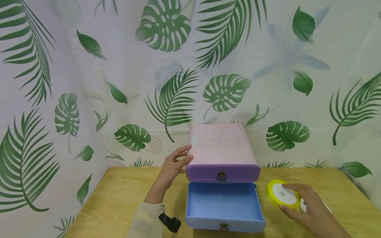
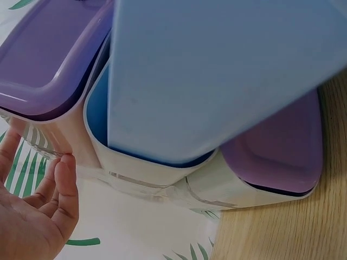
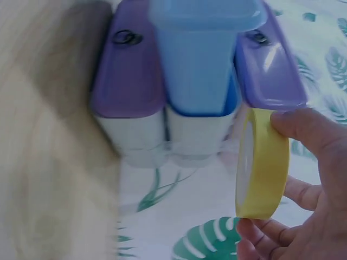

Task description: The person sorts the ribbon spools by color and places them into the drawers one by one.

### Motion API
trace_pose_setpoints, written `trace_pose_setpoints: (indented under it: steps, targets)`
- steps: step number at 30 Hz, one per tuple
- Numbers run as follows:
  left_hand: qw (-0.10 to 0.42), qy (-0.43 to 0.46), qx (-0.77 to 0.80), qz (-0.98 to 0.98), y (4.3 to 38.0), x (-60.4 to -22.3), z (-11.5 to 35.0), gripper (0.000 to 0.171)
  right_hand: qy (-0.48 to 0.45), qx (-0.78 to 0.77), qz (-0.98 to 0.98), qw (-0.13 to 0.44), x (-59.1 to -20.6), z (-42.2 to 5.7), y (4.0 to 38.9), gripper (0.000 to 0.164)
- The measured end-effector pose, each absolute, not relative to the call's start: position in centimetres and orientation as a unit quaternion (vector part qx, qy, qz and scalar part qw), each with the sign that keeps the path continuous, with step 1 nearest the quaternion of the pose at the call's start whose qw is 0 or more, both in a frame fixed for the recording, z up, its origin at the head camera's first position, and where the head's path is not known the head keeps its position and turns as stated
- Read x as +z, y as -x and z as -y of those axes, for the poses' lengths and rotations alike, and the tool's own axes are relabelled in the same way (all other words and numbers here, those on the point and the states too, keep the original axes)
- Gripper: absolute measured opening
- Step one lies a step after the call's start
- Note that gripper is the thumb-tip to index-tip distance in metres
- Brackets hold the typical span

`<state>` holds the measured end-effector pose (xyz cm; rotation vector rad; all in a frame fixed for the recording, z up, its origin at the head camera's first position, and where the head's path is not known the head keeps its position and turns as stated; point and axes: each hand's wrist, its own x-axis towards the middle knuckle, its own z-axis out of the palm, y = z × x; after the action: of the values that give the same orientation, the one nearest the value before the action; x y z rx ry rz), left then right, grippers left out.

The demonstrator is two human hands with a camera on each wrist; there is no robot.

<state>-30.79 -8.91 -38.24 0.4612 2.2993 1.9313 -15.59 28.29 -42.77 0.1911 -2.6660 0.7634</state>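
Note:
A small drawer unit (image 1: pixel 221 145) has a pale pink top and a purple top drawer (image 1: pixel 208 173). Below that, the blue drawer (image 1: pixel 224 201) is pulled out, and its visible inside holds nothing. My left hand (image 1: pixel 175 162) rests its fingertips against the unit's upper left side; the left wrist view shows those fingers (image 2: pixel 66 187) beside the purple drawer. To the right of the blue drawer, my right hand (image 1: pixel 309 205) holds a roll of yellow ribbon (image 1: pixel 276 195) with a white core, thumb and fingers at its rim. The right wrist view shows the ribbon roll (image 3: pixel 265 168) edge-on.
A second purple drawer (image 3: pixel 130 70), closed, sits under the blue one. Partly hidden behind my right hand, a white round object (image 1: pixel 303 206) shows. The unit stands on a wooden table (image 1: pixel 119 198) before a leaf-patterned cloth (image 1: pixel 184 66).

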Motion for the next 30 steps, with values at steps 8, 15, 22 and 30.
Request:
trace_pose_setpoints:
  steps: [8, 15, 22, 30]
  targets:
    - [0.055, -0.146, 0.635, -0.757, 30.8, -38.4, 9.0, 0.046, -0.077, 0.296, 0.938, 0.165, -41.6, -27.1, 15.3, 0.058]
    - [0.053, -0.147, 0.637, -0.755, 30.7, -38.1, 9.0, 0.046, -0.077, 0.301, 0.938, 0.151, -40.2, -25.3, 15.1, 0.058]
    - [0.052, -0.141, 0.638, -0.755, 30.7, -38.2, 8.9, 0.046, -0.101, 0.304, 0.933, 0.167, -39.3, -23.8, 15.1, 0.055]
    - [0.051, -0.142, 0.637, -0.756, 30.8, -38.3, 8.8, 0.046, -0.137, 0.314, 0.926, 0.158, -38.7, -21.9, 15.3, 0.055]
